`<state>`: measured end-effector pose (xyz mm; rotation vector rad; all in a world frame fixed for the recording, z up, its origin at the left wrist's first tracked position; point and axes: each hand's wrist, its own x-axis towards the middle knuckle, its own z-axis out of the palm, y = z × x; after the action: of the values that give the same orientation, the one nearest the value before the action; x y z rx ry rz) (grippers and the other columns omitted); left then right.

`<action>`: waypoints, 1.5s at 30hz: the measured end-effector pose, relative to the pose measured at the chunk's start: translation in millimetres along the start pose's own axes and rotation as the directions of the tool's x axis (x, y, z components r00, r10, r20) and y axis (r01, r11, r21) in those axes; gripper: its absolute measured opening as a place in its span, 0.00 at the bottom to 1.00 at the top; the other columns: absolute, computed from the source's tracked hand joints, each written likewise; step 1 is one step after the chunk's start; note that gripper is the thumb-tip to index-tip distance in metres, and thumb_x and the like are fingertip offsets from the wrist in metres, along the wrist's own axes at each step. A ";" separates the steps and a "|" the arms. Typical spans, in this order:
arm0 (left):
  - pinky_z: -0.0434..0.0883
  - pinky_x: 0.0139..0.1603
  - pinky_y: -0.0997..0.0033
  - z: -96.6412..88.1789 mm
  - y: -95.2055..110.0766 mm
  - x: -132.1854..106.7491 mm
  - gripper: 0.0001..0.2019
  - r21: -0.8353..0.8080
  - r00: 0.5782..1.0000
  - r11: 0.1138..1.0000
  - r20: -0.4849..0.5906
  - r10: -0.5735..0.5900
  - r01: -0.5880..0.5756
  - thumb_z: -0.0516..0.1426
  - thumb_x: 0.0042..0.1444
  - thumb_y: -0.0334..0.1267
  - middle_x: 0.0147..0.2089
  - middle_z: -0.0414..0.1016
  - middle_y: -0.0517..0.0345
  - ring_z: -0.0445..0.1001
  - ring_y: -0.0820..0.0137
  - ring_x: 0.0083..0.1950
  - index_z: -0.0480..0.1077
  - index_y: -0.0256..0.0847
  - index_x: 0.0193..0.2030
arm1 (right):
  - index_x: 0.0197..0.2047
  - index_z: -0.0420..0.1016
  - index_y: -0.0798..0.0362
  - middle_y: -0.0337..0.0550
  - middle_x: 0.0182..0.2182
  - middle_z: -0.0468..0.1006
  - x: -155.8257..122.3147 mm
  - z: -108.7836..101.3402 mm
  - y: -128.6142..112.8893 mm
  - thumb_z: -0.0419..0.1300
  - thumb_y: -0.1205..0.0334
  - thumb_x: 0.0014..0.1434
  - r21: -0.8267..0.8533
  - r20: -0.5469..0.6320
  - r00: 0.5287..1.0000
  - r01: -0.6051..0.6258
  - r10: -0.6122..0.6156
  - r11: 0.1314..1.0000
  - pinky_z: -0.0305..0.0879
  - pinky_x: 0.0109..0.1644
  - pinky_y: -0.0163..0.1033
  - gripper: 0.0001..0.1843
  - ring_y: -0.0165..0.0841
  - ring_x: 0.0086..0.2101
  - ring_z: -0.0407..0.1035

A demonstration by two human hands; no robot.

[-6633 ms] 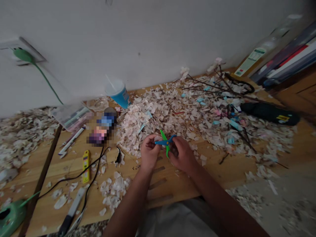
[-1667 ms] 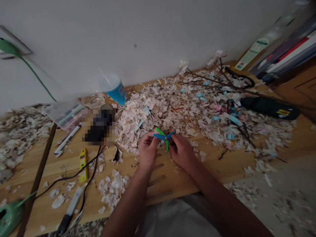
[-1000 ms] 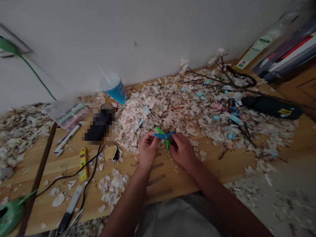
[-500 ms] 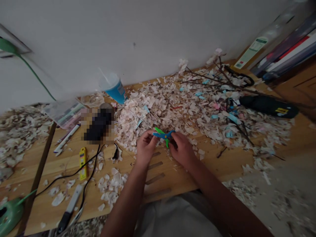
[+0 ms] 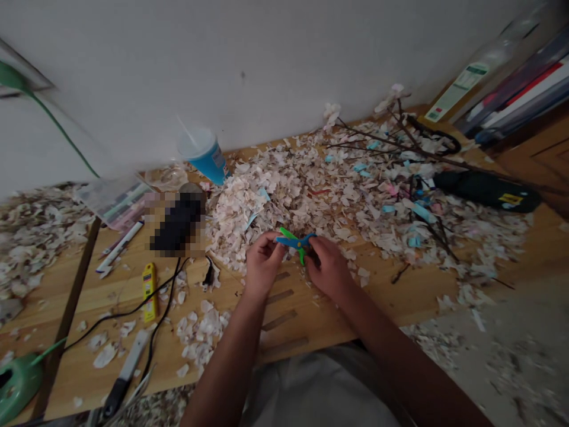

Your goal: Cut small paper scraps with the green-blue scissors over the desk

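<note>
My right hand (image 5: 329,264) is closed on a pair of scissors (image 5: 297,241) with one blue and one green half, joined by a yellow pivot. The blades are spread apart and point left. My left hand (image 5: 263,261) is closed in a pinch at the tip of the blue blade; whatever lies between its thumb and fingers is too small to make out. Just beyond both hands rises a big heap of pale petal-like scraps (image 5: 267,190), with a few light-blue pieces among them.
A blue cup with a straw (image 5: 207,157) stands behind the heap. To the left lie a yellow box (image 5: 150,290), a utility knife (image 5: 128,370), black cables and a marker (image 5: 119,246). On the right are flowering twigs (image 5: 400,148), a dark pouch (image 5: 486,191) and a bottle (image 5: 464,86).
</note>
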<state>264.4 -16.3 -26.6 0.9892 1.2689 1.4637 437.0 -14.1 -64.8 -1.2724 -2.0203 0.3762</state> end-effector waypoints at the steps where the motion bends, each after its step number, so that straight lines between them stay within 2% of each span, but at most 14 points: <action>1: 0.67 0.32 0.76 -0.1 -0.5 0.1 0.14 -0.005 1.000 1.000 0.002 -0.002 0.002 0.68 0.50 0.48 0.30 0.76 0.58 0.70 0.73 0.30 0.77 0.40 0.36 | 0.53 0.70 0.51 0.55 0.44 0.77 -0.2 0.4 0.4 0.55 0.68 0.58 0.001 0.000 1.000 -0.004 0.004 1.000 0.71 0.49 0.54 0.19 0.47 0.45 0.72; 5: 0.68 0.33 0.76 -0.5 -3.3 0.1 0.14 -0.023 1.000 1.000 -0.001 0.003 -0.003 0.68 0.51 0.47 0.33 0.77 0.58 0.71 0.74 0.32 0.77 0.40 0.38 | 0.53 0.69 0.52 0.55 0.44 0.77 -0.1 0.7 0.2 0.55 0.68 0.58 -0.009 -0.001 1.000 0.001 -0.001 1.000 0.71 0.49 0.54 0.19 0.47 0.45 0.72; 12: 0.66 0.30 0.77 1.8 0.1 0.3 0.16 -0.013 1.000 1.000 0.023 0.014 -0.013 0.68 0.50 0.50 0.29 0.75 0.60 0.69 0.75 0.28 0.76 0.39 0.36 | 0.51 0.68 0.53 0.54 0.41 0.77 2.4 -2.3 -3.4 0.56 0.67 0.57 -0.027 -0.010 0.999 0.032 -0.032 0.999 0.71 0.47 0.52 0.17 0.47 0.43 0.72; 18: 0.68 0.33 0.76 2.4 -1.6 -0.7 0.15 -0.020 1.000 1.000 0.013 -0.008 0.008 0.68 0.50 0.49 0.32 0.76 0.59 0.71 0.74 0.30 0.76 0.40 0.37 | 0.51 0.68 0.52 0.54 0.41 0.77 1.8 -2.2 -2.4 0.55 0.67 0.59 -0.033 -0.003 1.000 0.028 -0.028 0.999 0.71 0.45 0.51 0.16 0.46 0.42 0.72; 25: 0.67 0.31 0.77 2.4 -0.8 -1.1 0.16 -0.008 1.000 1.000 -0.001 -0.005 0.005 0.68 0.51 0.50 0.31 0.75 0.59 0.70 0.75 0.29 0.76 0.39 0.36 | 0.51 0.68 0.53 0.55 0.42 0.77 2.2 -2.0 -2.8 0.56 0.67 0.57 -0.018 0.018 0.999 0.044 -0.044 0.999 0.71 0.46 0.52 0.17 0.47 0.43 0.72; 31: 0.68 0.33 0.76 -0.2 -1.9 -0.2 0.15 0.022 1.000 0.999 0.009 0.029 -0.030 0.67 0.52 0.49 0.31 0.75 0.58 0.71 0.74 0.31 0.76 0.39 0.37 | 0.52 0.68 0.53 0.55 0.42 0.77 1.6 -0.5 -1.6 0.55 0.69 0.57 -0.038 -0.026 0.998 0.053 -0.054 0.998 0.71 0.47 0.51 0.18 0.46 0.43 0.72; 38: 0.67 0.33 0.76 -5.5 -3.1 1.3 0.12 0.059 0.994 0.995 0.080 0.075 -0.080 0.65 0.56 0.47 0.33 0.76 0.57 0.70 0.73 0.32 0.76 0.40 0.37 | 0.53 0.67 0.52 0.53 0.42 0.77 1.8 -1.1 -2.1 0.55 0.68 0.57 -0.035 -0.015 0.998 0.057 -0.057 0.998 0.71 0.47 0.52 0.19 0.47 0.44 0.71; 45: 0.64 0.30 0.76 -6.8 -4.8 2.3 0.13 0.076 0.992 0.994 0.105 0.070 -0.078 0.64 0.55 0.48 0.29 0.73 0.58 0.67 0.74 0.29 0.76 0.40 0.37 | 0.52 0.67 0.52 0.53 0.41 0.76 1.9 -1.8 -2.7 0.56 0.68 0.56 -0.033 -0.008 0.999 0.049 -0.049 0.998 0.70 0.48 0.53 0.19 0.47 0.43 0.71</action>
<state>257.9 -15.5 -32.4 1.1606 1.2356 1.4090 435.9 -14.0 -61.2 -1.2397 -2.0534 0.3156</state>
